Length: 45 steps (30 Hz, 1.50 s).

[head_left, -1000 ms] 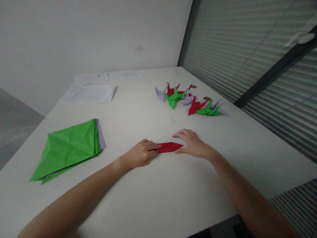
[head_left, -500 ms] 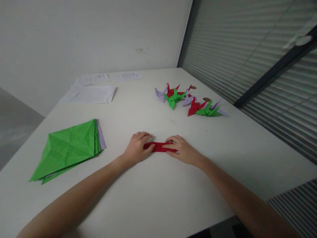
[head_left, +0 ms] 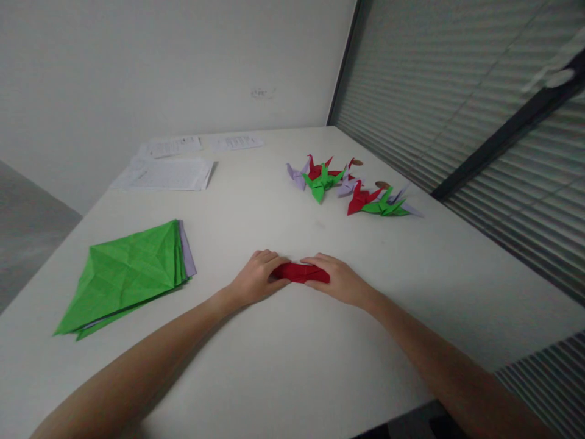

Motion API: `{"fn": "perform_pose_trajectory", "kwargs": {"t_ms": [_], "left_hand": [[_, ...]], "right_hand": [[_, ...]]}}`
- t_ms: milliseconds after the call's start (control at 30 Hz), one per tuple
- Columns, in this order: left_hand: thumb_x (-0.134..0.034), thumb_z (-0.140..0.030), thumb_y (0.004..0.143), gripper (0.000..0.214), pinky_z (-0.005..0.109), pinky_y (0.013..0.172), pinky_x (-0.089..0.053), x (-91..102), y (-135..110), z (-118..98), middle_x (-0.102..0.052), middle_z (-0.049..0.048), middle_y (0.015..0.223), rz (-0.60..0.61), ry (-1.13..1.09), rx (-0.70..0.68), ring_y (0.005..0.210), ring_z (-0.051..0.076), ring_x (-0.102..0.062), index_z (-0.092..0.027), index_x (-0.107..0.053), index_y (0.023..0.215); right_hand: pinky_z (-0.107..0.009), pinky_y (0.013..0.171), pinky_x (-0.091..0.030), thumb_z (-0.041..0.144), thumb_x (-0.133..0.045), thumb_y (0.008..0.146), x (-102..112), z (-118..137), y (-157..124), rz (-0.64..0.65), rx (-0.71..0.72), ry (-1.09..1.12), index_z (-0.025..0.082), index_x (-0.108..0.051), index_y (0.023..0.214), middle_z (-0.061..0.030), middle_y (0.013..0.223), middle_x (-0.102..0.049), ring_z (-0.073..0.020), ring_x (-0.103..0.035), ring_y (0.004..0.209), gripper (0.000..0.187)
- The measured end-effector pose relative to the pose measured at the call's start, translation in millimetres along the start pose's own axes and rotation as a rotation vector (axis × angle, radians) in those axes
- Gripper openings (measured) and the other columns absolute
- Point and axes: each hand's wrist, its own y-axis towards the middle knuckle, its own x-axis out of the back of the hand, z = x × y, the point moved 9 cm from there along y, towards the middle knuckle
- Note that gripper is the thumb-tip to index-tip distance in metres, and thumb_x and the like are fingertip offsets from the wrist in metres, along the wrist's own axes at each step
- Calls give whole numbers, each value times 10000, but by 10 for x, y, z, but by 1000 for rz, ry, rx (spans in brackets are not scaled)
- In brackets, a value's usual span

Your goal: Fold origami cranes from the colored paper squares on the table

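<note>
Between my hands on the white table lies a narrow strip of folded red paper (head_left: 299,273), with crease lines across its upper face. My left hand (head_left: 261,274) grips its left end, thumb along the near edge and fingers over the far side, hiding that end. Around the right end, my right hand (head_left: 336,277) holds the paper between thumb and fingers. Both hands rest low at the tabletop.
To the left lies a stack of creased green and lilac paper sheets (head_left: 132,265). Several folded paper cranes (head_left: 322,182) in red, green and lilac sit at the back right. Printed papers (head_left: 169,174) lie at the back left. A window with blinds (head_left: 434,91) borders the right side.
My right fingers have drawn back from the top of the red paper to its edges, showing more of it. My left hand has shifted slightly right.
</note>
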Motion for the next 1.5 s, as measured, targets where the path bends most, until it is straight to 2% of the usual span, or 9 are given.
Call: {"fn": "perform_pose_trajectory", "kwargs": {"t_ms": [133, 233, 333, 400, 567, 700, 900, 1100, 1500], "left_hand": [[-716, -306, 803, 611, 441, 949, -433, 239, -58, 49, -542, 126, 1181, -330, -119, 110, 1118, 261, -523, -217, -467, 1354], [-826, -352, 665, 940, 433, 926, -468, 235, -149, 198, -469, 143, 1276, -532, -505, 361, 1168, 269, -506, -243, -312, 1445], [-774, -426, 729, 726, 392, 800, -519, -200, -101, 145, -616, 119, 1087, -313, -1074, 561, 921, 217, -630, -198, -452, 1338], [-769, -446, 735, 507, 350, 767, -510, -320, -83, 30, -670, 100, 926, -218, -1216, 590, 808, 185, -636, -130, -622, 1103], [-786, -432, 706, 342, 297, 690, -491, -259, -84, -15, -686, 62, 748, -229, -1229, 581, 676, 151, -614, -109, -688, 763], [-807, -391, 673, 339, 263, 629, -488, -242, -99, 34, -662, 26, 701, -279, -1245, 606, 614, 122, -598, -125, -669, 831], [-812, -304, 663, 352, 236, 616, -505, -256, -152, 68, -645, 3, 839, -367, -1239, 644, 617, 88, -617, -158, -573, 876], [-802, -225, 661, 334, 216, 616, -489, -143, -161, 83, -603, -40, 705, -476, -1149, 563, 615, 80, -584, -165, -575, 899], [-808, -308, 666, 274, 253, 618, -523, -236, -202, 109, -681, 33, 737, -426, -1104, 626, 636, 122, -625, -142, -643, 808]], "right_hand": [[-401, 900, -500, 274, -690, 789, -33, -161, 11, -53, -174, 331, 209, -682, 1090, -69, 1081, -715, -235, -661, 971, 308], [-351, 758, -524, 348, -742, 734, -87, -261, -9, -119, -325, 656, 189, -670, 1012, -56, 973, -732, -198, -674, 810, 328], [-312, 724, -516, 357, -790, 688, -172, -234, -21, -143, -366, 861, 198, -635, 948, -31, 918, -725, -164, -664, 759, 342], [-303, 738, -519, 351, -800, 683, -229, -173, -23, -136, -348, 921, 202, -616, 918, -24, 905, -719, -157, -666, 775, 334], [-314, 744, -543, 369, -808, 679, -329, 10, -19, -50, -258, 937, 197, -614, 920, -32, 891, -721, -176, -682, 807, 355], [-315, 729, -539, 449, -695, 787, -262, -15, -21, -104, -258, 874, 185, -659, 855, -29, 797, -719, -171, -677, 756, 275], [-255, 550, -456, 463, -709, 755, -222, -113, -65, -216, -314, 767, 179, -637, 707, 8, 640, -645, -128, -577, 569, 297], [-243, 515, -404, 475, -703, 747, -232, -70, -78, -238, -305, 758, 185, -604, 679, 20, 602, -594, -116, -518, 535, 314], [-247, 540, -426, 452, -659, 790, -190, 1, -74, -240, -257, 732, 191, -601, 740, 10, 640, -606, -125, -539, 565, 272]]}}
